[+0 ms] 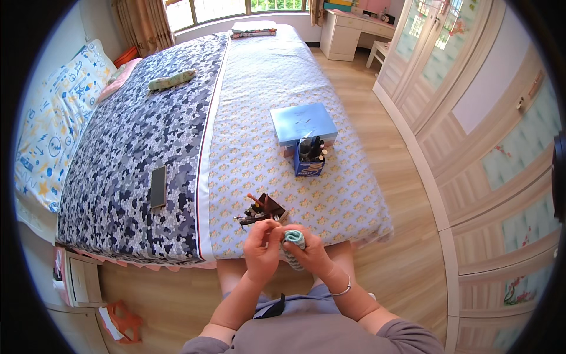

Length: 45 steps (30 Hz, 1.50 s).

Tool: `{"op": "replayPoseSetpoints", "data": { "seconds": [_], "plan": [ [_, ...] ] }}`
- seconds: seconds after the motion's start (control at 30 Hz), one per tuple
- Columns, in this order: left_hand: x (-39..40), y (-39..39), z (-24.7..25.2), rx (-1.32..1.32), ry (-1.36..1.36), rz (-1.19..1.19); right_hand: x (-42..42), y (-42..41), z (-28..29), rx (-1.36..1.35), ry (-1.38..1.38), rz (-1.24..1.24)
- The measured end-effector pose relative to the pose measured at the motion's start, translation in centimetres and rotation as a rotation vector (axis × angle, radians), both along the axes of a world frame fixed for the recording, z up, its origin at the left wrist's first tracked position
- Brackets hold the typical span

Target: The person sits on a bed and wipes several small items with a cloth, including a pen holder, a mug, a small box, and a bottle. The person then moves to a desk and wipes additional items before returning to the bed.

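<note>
In my right hand [309,250], a rolled light-green and white cloth [295,239] is held upright, its spiral end facing up. My left hand [261,248] is raised beside it with the fingertips pinched near the roll's top edge; whether they grip a small part of it cannot be made out. Just beyond my hands, a small dark open box [275,207] lies on the flowered bedspread with several slim cosmetic pencils or brushes [254,212] in and beside it. Farther off, a blue box [310,168] holding dark tubes and bottles stands against a larger light-blue box [303,121].
A smartphone [158,186] and a rolled patterned cloth [172,80] lie on the camouflage-patterned cover [132,146]. Folded cloths [253,29] rest at the bed's far end. Wardrobes [477,177] line the right side; a nightstand [84,278] stands at the left.
</note>
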<state>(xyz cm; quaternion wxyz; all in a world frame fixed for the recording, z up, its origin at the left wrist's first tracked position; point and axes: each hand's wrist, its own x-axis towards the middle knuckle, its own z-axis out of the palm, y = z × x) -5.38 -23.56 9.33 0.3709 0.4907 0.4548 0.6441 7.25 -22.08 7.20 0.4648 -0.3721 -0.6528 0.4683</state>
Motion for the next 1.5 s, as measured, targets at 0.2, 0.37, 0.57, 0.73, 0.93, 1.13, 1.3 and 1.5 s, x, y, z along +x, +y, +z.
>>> {"op": "replayPoseSetpoints", "data": {
  "seconds": [0.2, 0.37, 0.57, 0.73, 0.93, 1.13, 1.3, 1.5],
  "plan": [
    [-0.4, -0.2, 0.9, -0.028, -0.263, -0.113, 0.4, -1.8, -1.5, -0.309, 0.141, 0.070],
    [-0.4, -1.1, -0.3, 0.136, 0.163, -0.191, -0.1, -2.2, -2.6, -0.626, 0.383, -0.019],
    [1.2, -1.9, 0.5, 0.453, 0.517, -0.280, -0.2, -1.6, -5.6, -0.718, 0.518, -0.114],
    [0.2, -1.8, -0.2, 0.424, 0.523, -0.262, 0.0, -1.8, -6.8, -0.353, 0.049, -0.290],
    [-1.4, 0.7, -1.2, 0.351, 0.379, 0.143, 0.9, -0.9, -5.9, -0.289, -0.069, -0.324],
    [-1.9, 3.8, -2.9, 0.038, 0.314, 0.179, 1.2, -0.9, -7.1, -0.322, -0.057, -0.251],
    [-2.3, 5.0, -4.2, 0.002, 0.627, 0.191, 1.4, -1.1, -7.4, -0.331, -0.115, -0.232],
    [-2.4, 5.5, -2.6, -0.101, 0.837, 0.203, 1.5, -0.8, -7.7, -0.335, -0.120, -0.191]
  ]
}}
